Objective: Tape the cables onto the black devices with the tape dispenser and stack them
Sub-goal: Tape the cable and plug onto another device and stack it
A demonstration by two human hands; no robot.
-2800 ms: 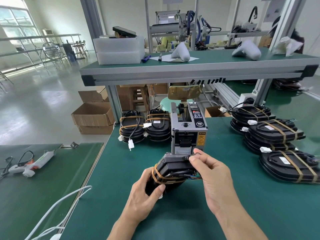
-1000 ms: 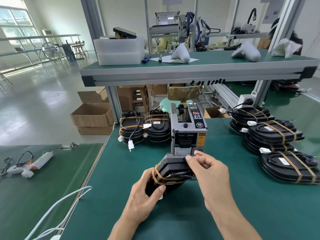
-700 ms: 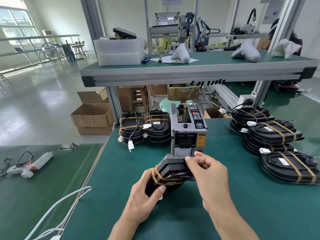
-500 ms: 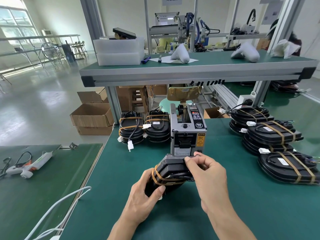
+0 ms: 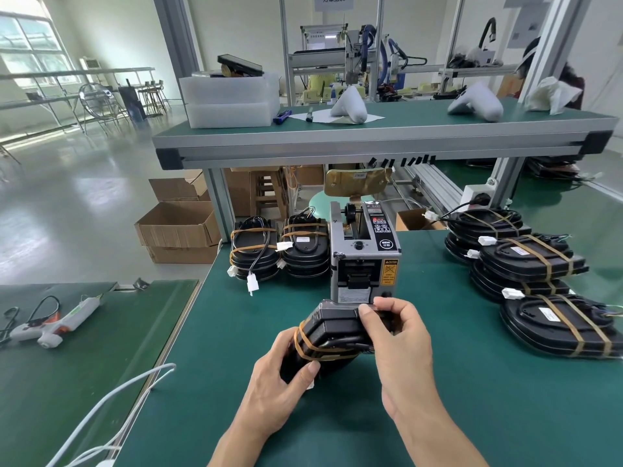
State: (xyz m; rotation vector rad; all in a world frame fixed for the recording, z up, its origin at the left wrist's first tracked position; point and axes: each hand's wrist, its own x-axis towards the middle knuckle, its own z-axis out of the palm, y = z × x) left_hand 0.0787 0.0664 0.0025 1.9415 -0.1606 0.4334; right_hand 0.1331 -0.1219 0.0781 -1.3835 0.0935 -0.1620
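Two hands on one black device (image 5: 332, 332), lower centre of frame, held just in front of the tape dispenser (image 5: 365, 261). Left hand (image 5: 279, 385) grips its near end; right hand (image 5: 397, 335) has barely shifted over the last few seconds, fingers curled over the far edge, probably pressing tape down. Stacking comes next.

center: tape dispenser (image 5: 365, 257) on my bench (image 5: 455, 399), behind the device (image 5: 332, 335) held in my left hand (image 5: 279, 396) and right hand (image 5: 399, 345)
left of dispenser: two device stacks (image 5: 279, 252), touching
right: more stacks (image 5: 529, 271) in a row toward me
far left: glue gun (image 5: 55, 323) on side table (image 5: 84, 365)
above, behind: shelf (image 5: 371, 136) carrying foam blocks (image 5: 229, 99)
floor, left: boxes (image 5: 178, 230)
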